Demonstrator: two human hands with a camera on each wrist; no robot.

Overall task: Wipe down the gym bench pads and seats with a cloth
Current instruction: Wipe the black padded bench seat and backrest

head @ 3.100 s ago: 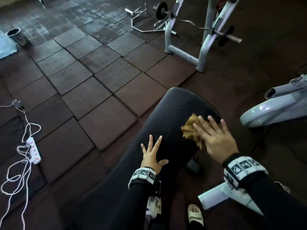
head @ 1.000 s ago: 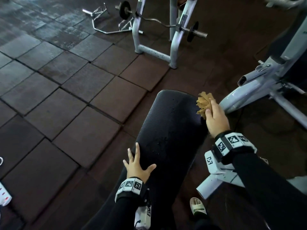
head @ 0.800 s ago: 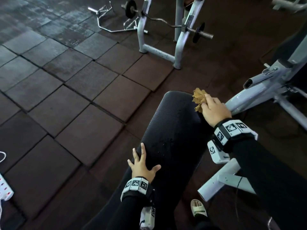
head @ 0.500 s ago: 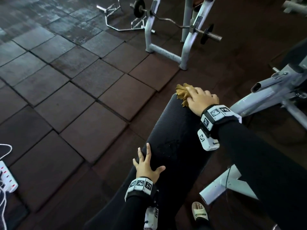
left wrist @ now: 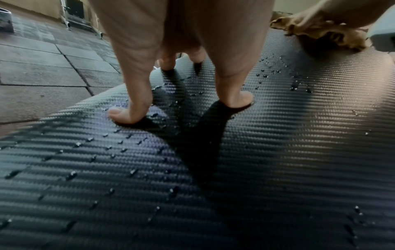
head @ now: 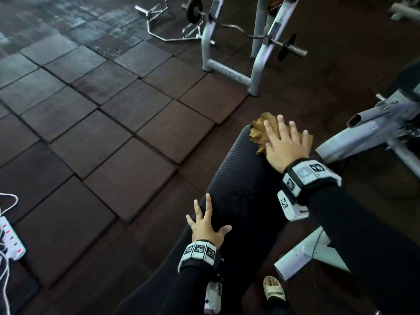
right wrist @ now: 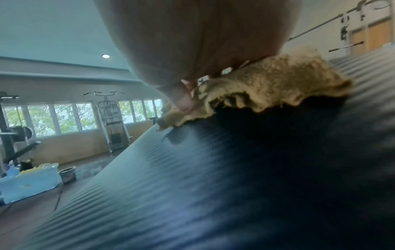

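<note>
**Cloth at the far end of the bench pad**

Nearest, the left hand (head: 207,228) rests on the bench pad (head: 241,178), fingers spread wide. At the pad's far end, the right hand (head: 286,145) presses the tan cloth (head: 261,130) flat with straight fingers.

Indoor gym. Rubber floor tiles (head: 95,123) across left of head view; curl bar with plates (head: 241,30) on white rack (head: 229,67) at top centre. Black textured bench pad (head: 241,189) lower centre. Cable machine (right wrist: 112,125) before row of windows (right wrist: 64,116), left of right-wrist view.
</note>
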